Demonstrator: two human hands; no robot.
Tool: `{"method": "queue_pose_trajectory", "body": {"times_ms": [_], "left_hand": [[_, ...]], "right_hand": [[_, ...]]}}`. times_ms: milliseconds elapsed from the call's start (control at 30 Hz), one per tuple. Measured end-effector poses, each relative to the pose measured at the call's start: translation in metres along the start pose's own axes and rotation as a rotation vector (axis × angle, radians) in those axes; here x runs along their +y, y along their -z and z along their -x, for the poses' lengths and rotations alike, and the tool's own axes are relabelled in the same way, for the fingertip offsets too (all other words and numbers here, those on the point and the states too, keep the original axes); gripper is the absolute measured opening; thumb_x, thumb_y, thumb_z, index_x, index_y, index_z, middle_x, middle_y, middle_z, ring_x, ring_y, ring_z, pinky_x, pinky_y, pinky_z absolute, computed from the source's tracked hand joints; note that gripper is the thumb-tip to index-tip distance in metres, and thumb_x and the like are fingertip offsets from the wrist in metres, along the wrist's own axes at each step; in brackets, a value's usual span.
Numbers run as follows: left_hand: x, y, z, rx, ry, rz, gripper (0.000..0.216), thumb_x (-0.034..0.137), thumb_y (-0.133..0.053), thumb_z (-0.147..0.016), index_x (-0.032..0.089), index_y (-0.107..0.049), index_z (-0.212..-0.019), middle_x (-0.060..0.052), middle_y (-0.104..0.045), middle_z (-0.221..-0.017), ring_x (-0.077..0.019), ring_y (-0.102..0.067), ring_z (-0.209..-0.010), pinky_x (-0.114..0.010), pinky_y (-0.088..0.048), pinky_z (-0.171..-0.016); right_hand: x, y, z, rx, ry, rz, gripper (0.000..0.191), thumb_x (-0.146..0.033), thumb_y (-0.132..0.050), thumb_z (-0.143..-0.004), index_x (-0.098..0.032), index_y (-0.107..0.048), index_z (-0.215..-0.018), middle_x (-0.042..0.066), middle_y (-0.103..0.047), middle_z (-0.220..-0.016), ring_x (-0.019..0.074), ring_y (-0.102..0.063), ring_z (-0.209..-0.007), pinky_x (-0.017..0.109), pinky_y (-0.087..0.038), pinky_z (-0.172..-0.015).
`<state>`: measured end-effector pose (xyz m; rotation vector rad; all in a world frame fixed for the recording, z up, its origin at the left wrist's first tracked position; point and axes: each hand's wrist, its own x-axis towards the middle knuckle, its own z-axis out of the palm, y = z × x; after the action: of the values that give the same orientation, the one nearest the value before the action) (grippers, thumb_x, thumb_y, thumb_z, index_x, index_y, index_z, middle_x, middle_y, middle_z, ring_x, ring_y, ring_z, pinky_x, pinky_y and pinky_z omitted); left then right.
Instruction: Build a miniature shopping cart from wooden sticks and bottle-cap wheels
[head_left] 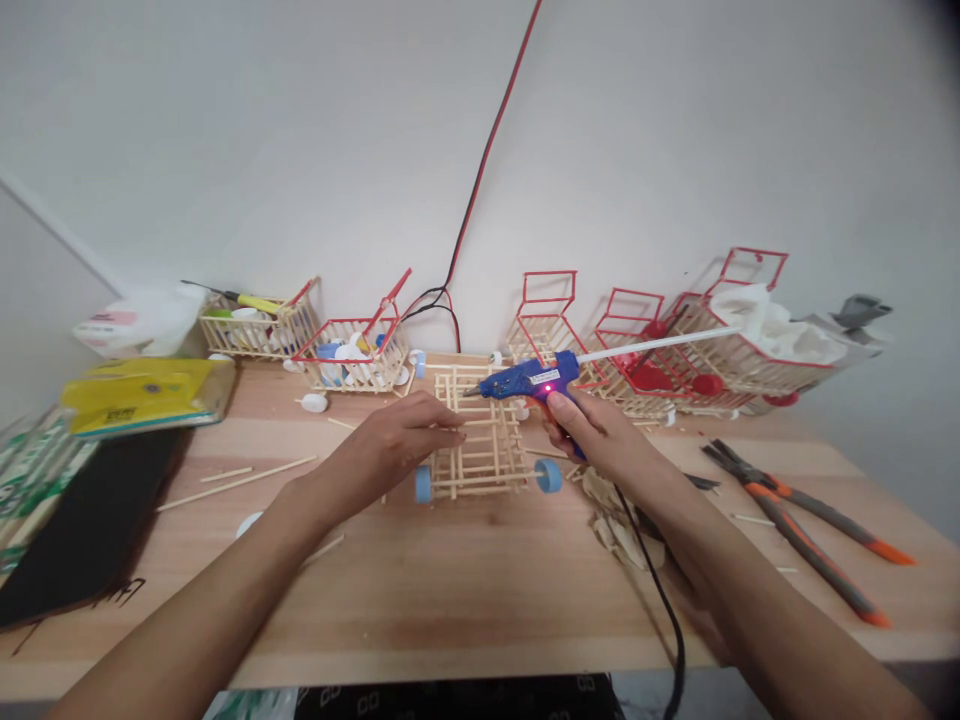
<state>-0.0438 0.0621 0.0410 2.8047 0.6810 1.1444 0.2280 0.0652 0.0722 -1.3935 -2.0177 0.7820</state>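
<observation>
My right hand (pixel 589 425) is wrapped round the handle of a blue hot glue gun (pixel 529 380), which has a glowing light and a long white glue stick (pixel 660 343) out of its back. Its nozzle points left, over a small cart frame (pixel 480 478) built of thin wooden sticks. Blue bottle-cap wheels (pixel 548 476) sit at the frame's near corners. At the frame's left side, my left hand (pixel 409 435) has its fingers closed on the sticks; the fingertips are partly hidden.
Several small stick carts with red trim, such as a filled one (pixel 356 355), line the wall. Pliers (pixel 806 530) lie at the right. A yellow packet (pixel 146 395) and a black board (pixel 90 520) are at the left. The gun's black cord (pixel 664 590) runs over the near edge.
</observation>
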Motion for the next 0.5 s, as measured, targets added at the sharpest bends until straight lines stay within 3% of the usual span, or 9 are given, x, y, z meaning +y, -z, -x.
{"method": "queue_pose_trajectory", "body": {"times_ms": [233, 500], "left_hand": [[0.001, 0.001, 0.000, -0.029, 0.032, 0.066, 0.021, 0.013, -0.054, -0.092, 0.021, -0.066, -0.107, -0.007, -0.068, -0.106, -0.0145, -0.062, -0.092, -0.027, -0.049, -0.076], [0.001, 0.000, 0.003, -0.040, 0.002, -0.010, 0.022, 0.012, -0.053, -0.092, 0.020, -0.064, -0.109, -0.008, -0.065, -0.111, -0.0156, -0.059, -0.096, -0.029, -0.047, -0.080]], "right_hand": [[0.001, -0.006, -0.001, -0.007, 0.033, 0.078, 0.044, -0.054, -0.030, -0.093, -0.021, -0.045, -0.069, 0.002, -0.053, -0.063, 0.0147, -0.049, -0.058, 0.027, -0.036, -0.054], [0.004, -0.004, 0.003, -0.005, 0.008, -0.035, 0.044, -0.055, -0.031, -0.094, -0.021, -0.045, -0.071, 0.000, -0.050, -0.062, 0.0131, -0.046, -0.056, 0.026, -0.037, -0.053]]}}
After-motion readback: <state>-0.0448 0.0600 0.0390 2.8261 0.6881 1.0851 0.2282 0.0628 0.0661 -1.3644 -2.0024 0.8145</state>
